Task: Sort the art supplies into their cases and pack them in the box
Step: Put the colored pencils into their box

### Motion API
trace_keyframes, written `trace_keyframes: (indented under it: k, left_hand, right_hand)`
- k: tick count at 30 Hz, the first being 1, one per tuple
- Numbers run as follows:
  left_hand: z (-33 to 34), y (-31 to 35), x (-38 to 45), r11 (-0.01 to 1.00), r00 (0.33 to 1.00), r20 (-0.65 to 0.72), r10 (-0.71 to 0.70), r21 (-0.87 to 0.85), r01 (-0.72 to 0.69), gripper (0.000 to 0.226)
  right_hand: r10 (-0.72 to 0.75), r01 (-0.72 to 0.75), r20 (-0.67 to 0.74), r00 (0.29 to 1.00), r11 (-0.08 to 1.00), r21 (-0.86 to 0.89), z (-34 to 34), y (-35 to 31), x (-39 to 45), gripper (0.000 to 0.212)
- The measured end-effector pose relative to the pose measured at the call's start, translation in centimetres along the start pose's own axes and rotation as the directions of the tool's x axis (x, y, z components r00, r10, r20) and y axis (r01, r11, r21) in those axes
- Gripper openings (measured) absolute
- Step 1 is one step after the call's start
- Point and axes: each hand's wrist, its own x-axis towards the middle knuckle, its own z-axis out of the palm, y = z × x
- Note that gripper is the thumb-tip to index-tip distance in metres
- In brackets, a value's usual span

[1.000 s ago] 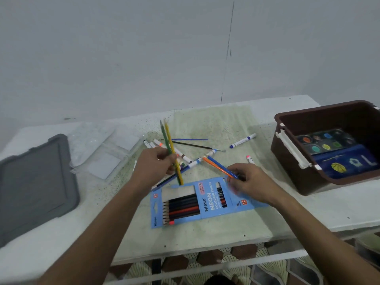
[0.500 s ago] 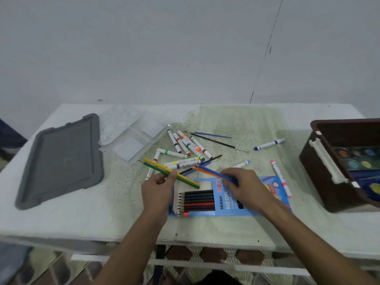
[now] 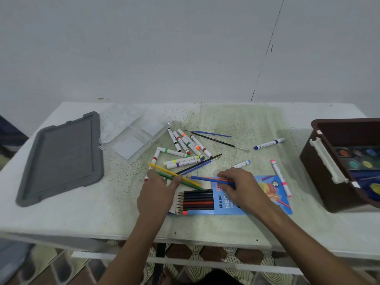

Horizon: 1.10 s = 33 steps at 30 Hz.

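Observation:
A blue pencil case (image 3: 232,204) lies flat near the table's front edge, several dark pencils showing in its open left end. My left hand (image 3: 158,192) pinches a yellow pencil and a green pencil (image 3: 186,182) just above the case's mouth. My right hand (image 3: 242,186) rests on the case and holds a blue pencil and an orange pencil (image 3: 207,178), points to the left. Several white markers (image 3: 185,149) and thin paintbrushes (image 3: 218,140) lie scattered behind the hands. The brown box (image 3: 320,161) at the right holds a watercolour palette (image 3: 357,159).
A grey lid (image 3: 61,157) lies at the left of the table. An open clear plastic case (image 3: 131,136) sits beside it. Single markers lie at the right, a blue-capped one (image 3: 269,144) and a pink one (image 3: 280,177). The table's front edge (image 3: 185,239) runs below my wrists.
My left hand has swung the yellow and green pencils from upright to lying flat above the case. The camera has turned left; the right hand stays on the case with its pencils.

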Motion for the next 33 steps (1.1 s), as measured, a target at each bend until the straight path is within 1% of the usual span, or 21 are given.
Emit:
trace_keyframes:
  k: [1, 3, 4, 6, 7, 8, 9, 10, 11, 12, 14, 16, 18, 20, 23, 25, 27, 28, 30, 32, 33]
  left_hand:
    - [-0.1, 0.0, 0.0, 0.997, 0.998, -0.016, 0.063, 0.049, -0.062, 0.054]
    - [0.1, -0.3, 0.4, 0.953, 0.957, -0.055, 0.286, 0.125, -0.277, 0.048]
    - [0.1, -0.6, 0.8, 0.903, 0.909, -0.058, 0.412, 0.157, -0.399, 0.042]
    - [-0.1, -1.1, 1.7, 0.757, 0.769, -0.034, 0.638, 0.212, -0.618, 0.024]
    - [-0.2, -1.3, 2.3, 0.677, 0.699, 0.006, 0.715, 0.242, -0.695, 0.019]
    - [-0.5, -1.4, 2.8, 0.604, 0.639, 0.059, 0.767, 0.273, -0.749, 0.025]
    - [-0.8, -1.6, 3.2, 0.549, 0.6, 0.118, 0.791, 0.297, -0.781, 0.031]
    - [-1.0, -1.6, 3.5, 0.515, 0.58, 0.158, 0.799, 0.318, -0.796, 0.029]
    - [-1.3, -1.6, 3.9, 0.492, 0.569, 0.189, 0.8, 0.336, -0.803, 0.022]
    - [-1.4, -1.6, 4.1, 0.476, 0.56, 0.208, 0.802, 0.344, -0.809, 0.015]
    - [-1.7, -1.1, 4.1, 0.473, 0.56, 0.253, 0.789, 0.333, -0.816, 0.017]
    - [-1.8, -0.3, 3.9, 0.502, 0.571, 0.298, 0.765, 0.281, -0.818, 0.019]
    - [-1.5, 0.5, 3.7, 0.52, 0.565, 0.344, 0.749, 0.222, -0.825, 0.02]
    - [-1.0, 1.3, 3.4, 0.548, 0.567, 0.34, 0.75, 0.161, -0.821, 0.02]
    - [-0.6, 2.4, 2.8, 0.629, 0.616, 0.312, 0.723, 0.07, -0.774, 0.025]
    - [-0.6, 2.9, 2.4, 0.695, 0.656, 0.297, 0.694, -0.041, -0.717, 0.025]
    - [-1.2, 2.8, 2.2, 0.709, 0.665, 0.287, 0.69, -0.083, -0.7, 0.024]
    - [-1.5, 2.4, 2.3, 0.695, 0.657, 0.288, 0.697, -0.045, -0.717, 0.025]
    - [-2.2, 1.6, 2.8, 0.635, 0.642, 0.334, 0.69, 0.146, -0.759, 0.028]
    - [-2.9, 1.2, 3.2, 0.579, 0.662, 0.415, 0.624, 0.322, -0.749, 0.029]
    - [-2.9, 1.1, 3.3, 0.568, 0.667, 0.442, 0.6, 0.351, -0.744, 0.029]
  right_hand:
    - [0.004, -0.004, 0.003, 1.0, 1.0, 0.007, 0.0, 0.1, 0.0, 0.03]
    - [0.007, -0.007, 0.018, 1.0, 1.0, 0.013, -0.1, 0.2, 0.2, 0.032]
    - [0.005, -0.005, 0.028, 1.0, 1.0, 0.009, -0.2, 0.2, 0.3, 0.032]
    - [-0.004, 0.005, 0.051, 0.999, 1.0, -0.011, -0.4, 0.3, 0.5, 0.032]
    - [-0.009, 0.01, 0.062, 0.998, 1.0, -0.023, -0.6, 0.4, 0.6, 0.033]
    - [-0.012, 0.015, 0.071, 0.997, 0.999, -0.037, -0.7, 0.5, 0.7, 0.034]
    - [-0.007, 0.012, 0.082, 0.997, 0.999, -0.052, -0.8, 0.5, 0.8, 0.035]
    - [0.0, 0.006, 0.09, 0.996, 0.998, -0.064, -0.9, 0.6, 0.8, 0.036]
    - [0.01, -0.003, 0.098, 0.995, 0.997, -0.072, -0.9, 0.7, 0.8, 0.037]
    - [0.018, -0.01, 0.105, 0.994, 0.997, -0.077, -1.0, 0.8, 0.8, 0.037]
    - [0.03, -0.021, 0.118, 0.993, 0.997, -0.073, -1.1, 0.9, 0.8, 0.033]
    - [0.046, -0.042, 0.125, 0.991, 0.999, -0.034, -1.3, 1.0, 0.7, 0.03]
    - [0.062, -0.062, 0.13, 0.99, 0.998, -0.006, -1.4, 1.0, 0.7, 0.03]
    - [0.069, -0.07, 0.137, 0.988, 0.998, 0.003, -1.5, 1.0, 0.8, 0.031]
    - [0.074, -0.077, 0.136, 0.988, 0.997, 0.02, -1.6, 1.0, 0.7, 0.032]
    - [0.071, -0.074, 0.136, 0.988, 0.997, 0.021, -1.7, 1.1, 0.7, 0.033]
    - [0.066, -0.07, 0.143, 0.988, 0.997, 0.022, -1.8, 1.2, 0.7, 0.033]
    - [0.065, -0.069, 0.147, 0.987, 0.997, 0.022, -1.9, 1.2, 0.7, 0.032]
    - [0.071, -0.076, 0.155, 0.985, 0.997, 0.024, -2.0, 1.3, 0.7, 0.03]
    - [0.075, -0.08, 0.164, 0.984, 0.997, 0.022, -2.1, 1.4, 0.8, 0.029]
    - [0.074, -0.079, 0.17, 0.983, 0.997, 0.019, -2.1, 1.4, 0.8, 0.029]
